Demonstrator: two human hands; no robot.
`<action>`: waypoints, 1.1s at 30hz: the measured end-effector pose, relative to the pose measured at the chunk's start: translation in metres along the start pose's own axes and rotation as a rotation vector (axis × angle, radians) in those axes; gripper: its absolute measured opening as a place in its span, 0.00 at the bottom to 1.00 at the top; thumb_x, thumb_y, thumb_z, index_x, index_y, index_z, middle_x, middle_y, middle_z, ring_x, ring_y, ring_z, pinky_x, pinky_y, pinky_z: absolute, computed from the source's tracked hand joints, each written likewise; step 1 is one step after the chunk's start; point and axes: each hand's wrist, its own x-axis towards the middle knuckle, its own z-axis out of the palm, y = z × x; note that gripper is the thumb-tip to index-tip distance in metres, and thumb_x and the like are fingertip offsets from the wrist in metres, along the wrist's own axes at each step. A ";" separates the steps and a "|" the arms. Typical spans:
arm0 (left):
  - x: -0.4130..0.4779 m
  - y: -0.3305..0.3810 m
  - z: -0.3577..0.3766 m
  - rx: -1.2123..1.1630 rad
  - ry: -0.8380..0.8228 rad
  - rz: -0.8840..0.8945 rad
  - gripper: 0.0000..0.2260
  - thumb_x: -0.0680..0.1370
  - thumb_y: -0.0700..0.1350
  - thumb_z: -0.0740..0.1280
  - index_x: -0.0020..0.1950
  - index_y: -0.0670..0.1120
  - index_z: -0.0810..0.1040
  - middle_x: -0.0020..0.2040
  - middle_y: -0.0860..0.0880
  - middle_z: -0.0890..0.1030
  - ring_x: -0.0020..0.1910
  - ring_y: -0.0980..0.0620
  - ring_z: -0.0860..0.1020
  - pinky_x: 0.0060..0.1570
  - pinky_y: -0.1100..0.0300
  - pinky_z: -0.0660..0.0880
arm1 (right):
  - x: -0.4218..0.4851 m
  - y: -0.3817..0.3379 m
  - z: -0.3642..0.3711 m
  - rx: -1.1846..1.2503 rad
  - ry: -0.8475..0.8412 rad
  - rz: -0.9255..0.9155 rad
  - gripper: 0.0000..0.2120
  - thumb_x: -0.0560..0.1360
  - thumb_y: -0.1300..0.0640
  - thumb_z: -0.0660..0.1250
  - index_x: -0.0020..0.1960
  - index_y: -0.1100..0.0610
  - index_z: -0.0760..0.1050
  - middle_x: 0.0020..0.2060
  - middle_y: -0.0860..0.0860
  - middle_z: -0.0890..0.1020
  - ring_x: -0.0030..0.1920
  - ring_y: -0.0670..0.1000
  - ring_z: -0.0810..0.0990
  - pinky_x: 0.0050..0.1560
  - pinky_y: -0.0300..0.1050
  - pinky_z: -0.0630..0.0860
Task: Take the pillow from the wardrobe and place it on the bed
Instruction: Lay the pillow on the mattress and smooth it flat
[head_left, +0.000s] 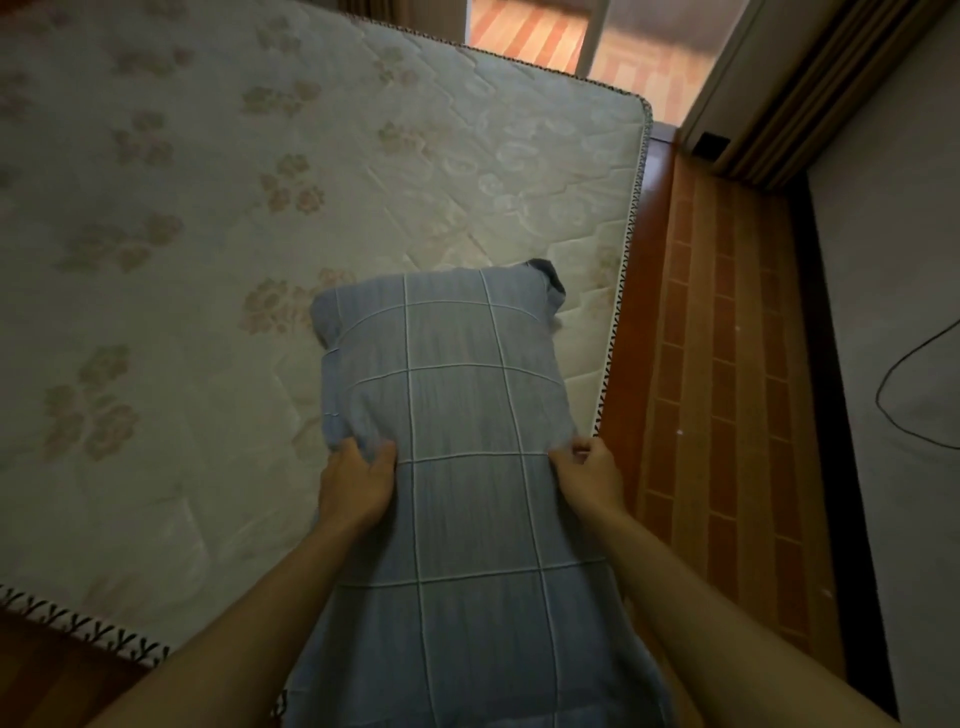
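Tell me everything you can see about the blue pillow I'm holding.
The pillow is long and rectangular, in a soft blue-grey fabric cover crossed by thin white lines forming a large grid. It looks plump and slightly creased. Its far end reaches over the near right corner of the mattress; whether it rests there is unclear. The left hand and right hand pinch its long edges midway. One far corner of the cover is folded up.

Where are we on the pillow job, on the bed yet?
Done: the blue checked pillow is out and over the mattress near its right edge. In hand: left hand and right hand pinch its sides. Left: setting it down and letting go.
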 end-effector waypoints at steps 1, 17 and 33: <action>-0.005 0.003 0.000 -0.002 -0.006 0.009 0.32 0.80 0.59 0.58 0.77 0.41 0.57 0.75 0.37 0.66 0.71 0.36 0.67 0.70 0.46 0.64 | -0.003 -0.001 -0.005 -0.016 -0.026 -0.011 0.18 0.78 0.51 0.66 0.65 0.58 0.71 0.61 0.56 0.78 0.58 0.56 0.77 0.60 0.54 0.75; -0.208 0.115 0.056 -0.021 0.283 0.030 0.31 0.80 0.58 0.60 0.77 0.41 0.60 0.76 0.38 0.64 0.74 0.38 0.64 0.72 0.44 0.61 | -0.051 0.013 -0.212 0.053 -0.244 -0.307 0.23 0.76 0.46 0.67 0.67 0.55 0.71 0.64 0.55 0.77 0.61 0.55 0.77 0.60 0.52 0.76; -0.244 0.192 0.136 -0.220 0.396 0.116 0.27 0.79 0.59 0.61 0.72 0.45 0.68 0.71 0.42 0.73 0.68 0.42 0.72 0.65 0.45 0.71 | -0.009 -0.013 -0.333 0.191 -0.260 -0.482 0.13 0.80 0.51 0.62 0.61 0.53 0.77 0.54 0.52 0.81 0.52 0.50 0.79 0.50 0.48 0.75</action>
